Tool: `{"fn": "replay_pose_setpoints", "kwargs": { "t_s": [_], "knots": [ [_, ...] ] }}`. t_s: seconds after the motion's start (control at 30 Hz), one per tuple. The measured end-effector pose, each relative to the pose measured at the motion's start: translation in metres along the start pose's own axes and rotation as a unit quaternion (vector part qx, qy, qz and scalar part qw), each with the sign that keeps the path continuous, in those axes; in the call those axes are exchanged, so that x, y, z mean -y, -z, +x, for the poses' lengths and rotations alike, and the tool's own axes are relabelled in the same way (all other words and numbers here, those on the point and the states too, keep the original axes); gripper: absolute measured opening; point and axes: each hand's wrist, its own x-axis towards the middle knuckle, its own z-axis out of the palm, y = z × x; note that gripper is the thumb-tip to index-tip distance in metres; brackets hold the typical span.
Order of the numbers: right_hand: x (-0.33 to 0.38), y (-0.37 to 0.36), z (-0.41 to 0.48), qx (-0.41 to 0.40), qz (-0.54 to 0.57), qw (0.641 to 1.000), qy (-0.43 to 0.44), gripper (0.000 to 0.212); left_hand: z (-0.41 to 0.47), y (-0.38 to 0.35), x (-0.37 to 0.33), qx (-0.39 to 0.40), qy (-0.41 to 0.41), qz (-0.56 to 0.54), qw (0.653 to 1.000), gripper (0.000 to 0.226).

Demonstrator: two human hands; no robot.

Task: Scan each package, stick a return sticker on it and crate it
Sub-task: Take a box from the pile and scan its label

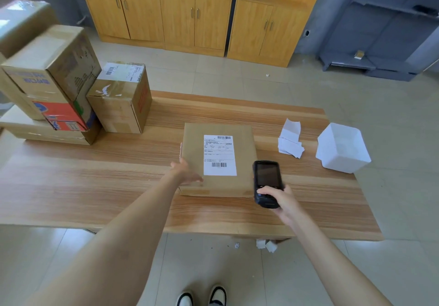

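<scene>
From where I stand, the package (196, 149) is a flat, square parcel of plain brown cardboard lying on the wooden counter (95, 175), near the middle and close to the front edge. A white shipping label (220, 155) is stuck upright on its top face. It carries one barcode at its top right and another low down in the centre, with lines of print between them too small to read.

The left hand (186, 171) rests on the parcel's near left corner, its fingers (197, 179) stretched out loosely across the cardboard. The right hand (282, 201) grips a black handheld scanner (267, 182) over the parcel's near right corner, thumb lying across the keypad; the screen is dark.

Loose white stickers (290, 143) lie to the right, beside a white tub (343, 149). At the counter's left end stand stacked cartons (54, 68), one with red and blue print that is too blurred to read.
</scene>
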Motion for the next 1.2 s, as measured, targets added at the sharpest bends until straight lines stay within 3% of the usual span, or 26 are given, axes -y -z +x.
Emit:
{"fn": "replay_pose_setpoints", "kwargs": {
  "t_s": [0.17, 0.37, 0.7, 1.2],
  "knots": [
    [0.006, 0.046, 0.030, -0.057, -0.016, 0.998, 0.013, 0.070, 0.000, 0.000, 0.000, -0.003, 0.000, 0.003, 1.000, 0.108],
    [-0.005, 0.069, 0.059, -0.095, -0.048, 0.994, -0.021, 0.070, 0.004, -0.003, 0.002, -0.004, 0.017, 0.043, 0.999, 0.106],
    [-0.027, 0.078, 0.082, -0.076, 0.012, 0.996, -0.049, 0.083, 0.014, -0.006, 0.006, -0.018, 0.053, 0.062, 0.997, 0.100],
    [-0.059, 0.082, 0.083, -0.111, -0.051, 0.986, -0.111, 0.080, 0.016, -0.006, 0.005, -0.013, 0.068, 0.037, 0.997, 0.090]
  ]
}}
